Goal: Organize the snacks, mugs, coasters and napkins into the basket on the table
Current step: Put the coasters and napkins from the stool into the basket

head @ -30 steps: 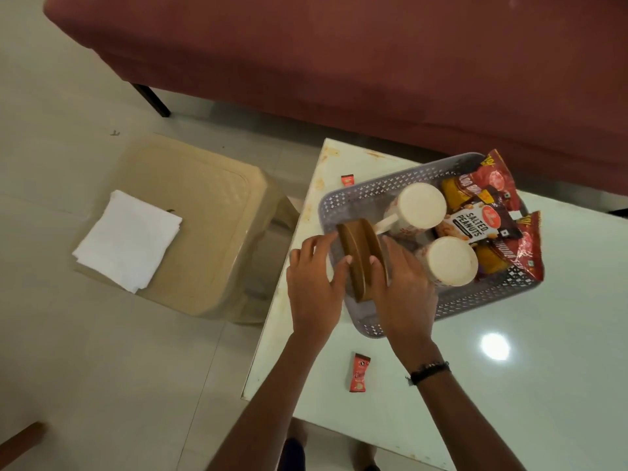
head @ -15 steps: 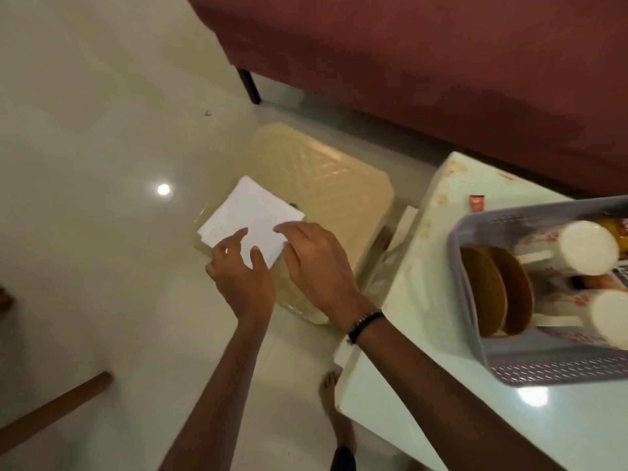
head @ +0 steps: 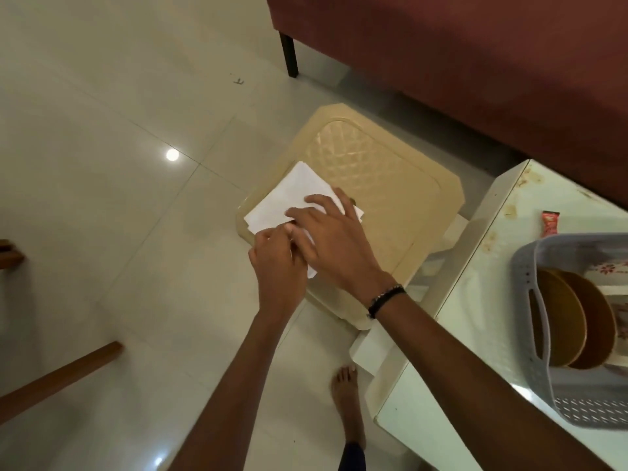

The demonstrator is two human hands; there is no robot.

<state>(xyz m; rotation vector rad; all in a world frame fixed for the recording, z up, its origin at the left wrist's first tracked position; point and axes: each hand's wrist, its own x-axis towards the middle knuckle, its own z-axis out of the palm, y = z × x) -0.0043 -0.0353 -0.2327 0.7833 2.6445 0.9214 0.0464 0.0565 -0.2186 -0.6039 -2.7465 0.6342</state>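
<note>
I'm gathering the napkins (head: 292, 195) on the stool (head: 390, 198): my right hand (head: 334, 239) lies flat on top, my left hand (head: 277, 263) pinches their near edge. Next, carry them to the basket (head: 540, 334) at three o'clock.

Upper right of your frame sits a dark red sofa (head: 475, 62); a beige plastic stool (head: 390, 198) stands mid-frame on pale floor tiles (head: 85, 130); a wooden bar (head: 57, 379) lies lower left.
</note>
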